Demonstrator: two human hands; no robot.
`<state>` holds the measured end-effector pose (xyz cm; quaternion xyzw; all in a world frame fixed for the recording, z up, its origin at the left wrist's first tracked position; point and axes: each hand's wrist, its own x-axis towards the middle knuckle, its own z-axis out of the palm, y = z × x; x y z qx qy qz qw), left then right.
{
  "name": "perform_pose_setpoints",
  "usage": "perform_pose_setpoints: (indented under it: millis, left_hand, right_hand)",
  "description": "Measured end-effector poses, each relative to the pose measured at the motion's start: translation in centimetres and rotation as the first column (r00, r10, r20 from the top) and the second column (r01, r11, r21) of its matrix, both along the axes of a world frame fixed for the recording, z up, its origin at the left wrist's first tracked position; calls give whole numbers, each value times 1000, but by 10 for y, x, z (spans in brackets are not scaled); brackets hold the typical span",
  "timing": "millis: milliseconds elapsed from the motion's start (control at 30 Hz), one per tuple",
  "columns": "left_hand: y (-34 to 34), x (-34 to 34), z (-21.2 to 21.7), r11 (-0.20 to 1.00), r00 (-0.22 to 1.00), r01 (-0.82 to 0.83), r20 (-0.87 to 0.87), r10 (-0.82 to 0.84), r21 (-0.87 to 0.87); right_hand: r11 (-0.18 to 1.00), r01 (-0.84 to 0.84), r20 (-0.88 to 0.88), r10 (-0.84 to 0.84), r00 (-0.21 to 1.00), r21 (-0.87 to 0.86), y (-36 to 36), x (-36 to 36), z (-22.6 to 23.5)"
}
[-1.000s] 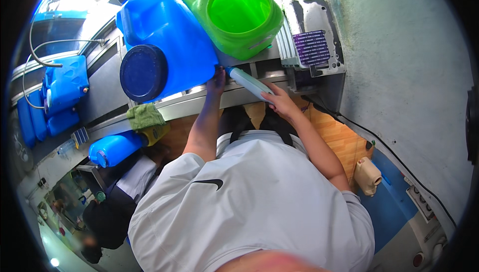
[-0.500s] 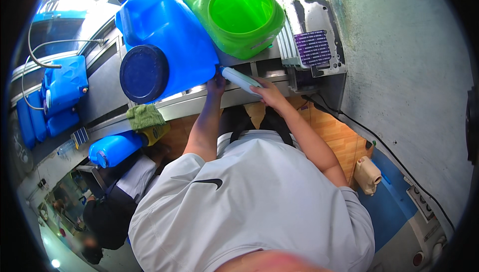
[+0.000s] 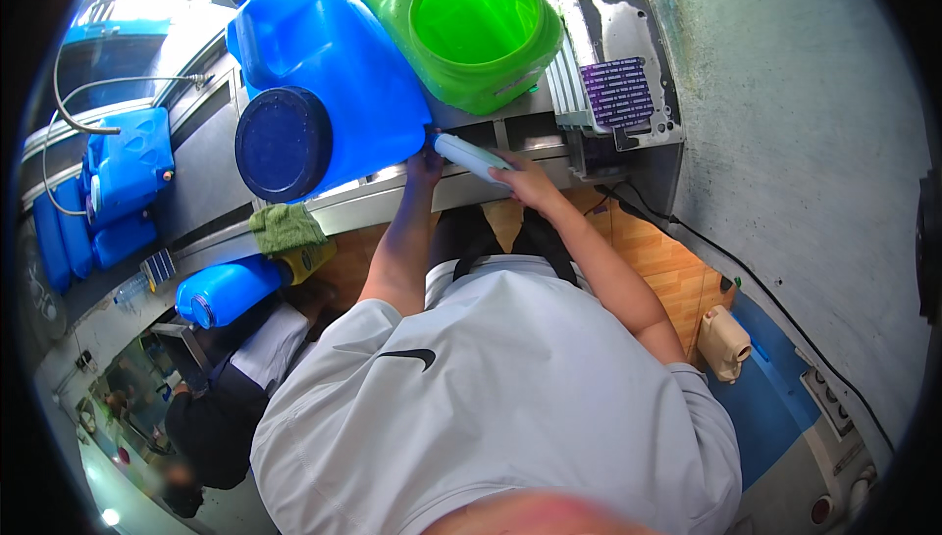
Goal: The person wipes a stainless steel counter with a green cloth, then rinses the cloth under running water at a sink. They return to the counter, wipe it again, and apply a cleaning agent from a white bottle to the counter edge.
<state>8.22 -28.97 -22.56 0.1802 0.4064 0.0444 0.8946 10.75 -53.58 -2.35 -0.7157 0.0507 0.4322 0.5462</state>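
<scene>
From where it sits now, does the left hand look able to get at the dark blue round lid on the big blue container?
Probably yes. The left hand rests at the lower edge of the big blue container, and the dark blue lid faces outward on the same container with nothing covering it. The right hand holds a pale tube-shaped tool, off to the other side.

Green container point(image 3: 461, 25) cut off at top edge.
</scene>
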Motion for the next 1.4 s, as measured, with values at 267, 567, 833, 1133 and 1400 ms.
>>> perform_pose_setpoints:
  millis: [267,567,833,1133,1400]
  left_hand:
    - [6,0,-13,998,1000,-7,-31,5,-55]
    - [6,-3,-27,1000,988,-9,-157,10,8]
    - [7,-1,-24,1000,982,-17,-189,18,9]
    - [5,-1,-16,999,985,-43,-170,39,-20]
    - [9,1,-11,994,986,-7,-166,-10,-106]
  right_hand:
    - [999,-20,-178,15,984,-31,3,5,0]
    - [1000,24,63,-25,998,12,9,2,-20]
    - [997,68,-35,-66,997,37,12,5,-28]
    - [996,80,-95,-77,992,31,11,10,-29]
    - [995,103,-113,-101,988,13,6,13,-29]
